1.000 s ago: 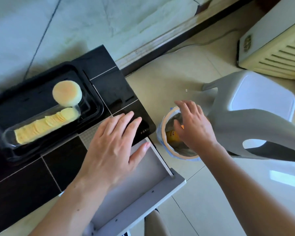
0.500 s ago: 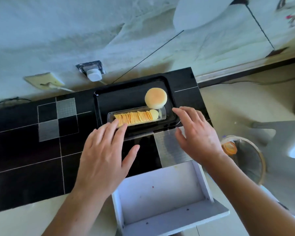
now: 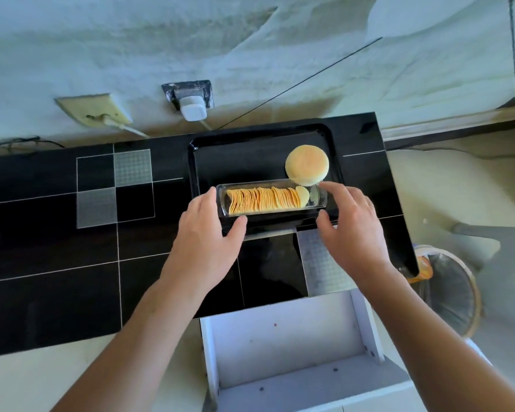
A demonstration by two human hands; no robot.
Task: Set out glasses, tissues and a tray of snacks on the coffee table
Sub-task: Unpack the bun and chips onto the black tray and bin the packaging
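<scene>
A black tray (image 3: 241, 150) lies on the glossy black table (image 3: 57, 248) near the wall. In it sit a round bun (image 3: 306, 168) and a clear plastic tub of stacked crisps (image 3: 265, 200). My left hand (image 3: 204, 237) is at the tub's left end, fingers spread, thumb against its front edge. My right hand (image 3: 350, 230) hovers at the tub's right end, index fingertip close to the bun. Neither hand has closed around anything. No glasses or tissues are in view.
A white drawer (image 3: 295, 352) stands pulled out under the table's front edge. To the right on the floor are a waste bin (image 3: 449, 288) with an orange wrapper and a grey stool (image 3: 503, 263). Wall sockets (image 3: 192, 98) with a plug sit behind the table.
My view swung from the bin back to the table. My right hand left the bin and both hands moved forward to the ends of the crisp tub.
</scene>
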